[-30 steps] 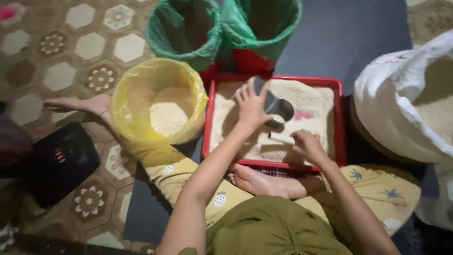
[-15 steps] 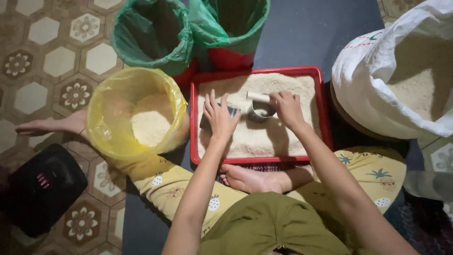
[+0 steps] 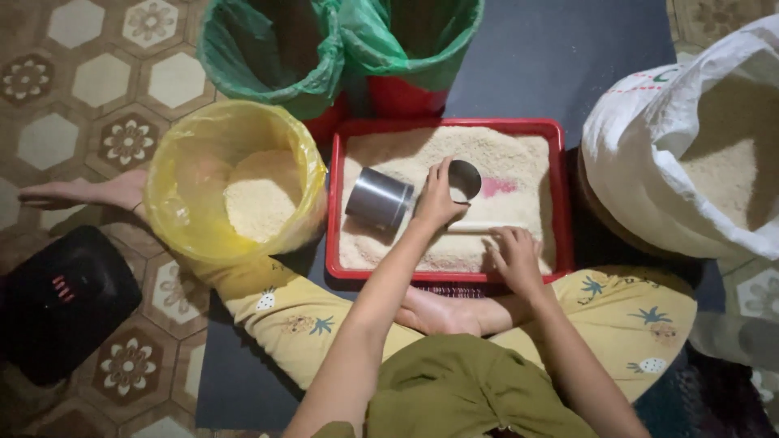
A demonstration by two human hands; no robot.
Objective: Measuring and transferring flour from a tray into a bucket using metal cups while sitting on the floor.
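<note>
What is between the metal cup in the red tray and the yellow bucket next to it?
Only the red tray's left wall and the yellow bucket's own rim. The metal cup lies on its side on the grain near that wall, and the left hand rests beside it. Nothing else shows between them.

The left hand (image 3: 438, 199) holds a small metal cup (image 3: 464, 180) over the grain in the red tray (image 3: 560, 203). A metal can (image 3: 379, 197) lies beside it. The right hand (image 3: 513, 258) rests on the tray's near edge. A yellow-lined bucket (image 3: 235, 182) stands to the left, a white sack (image 3: 690, 154) to the right.
</note>
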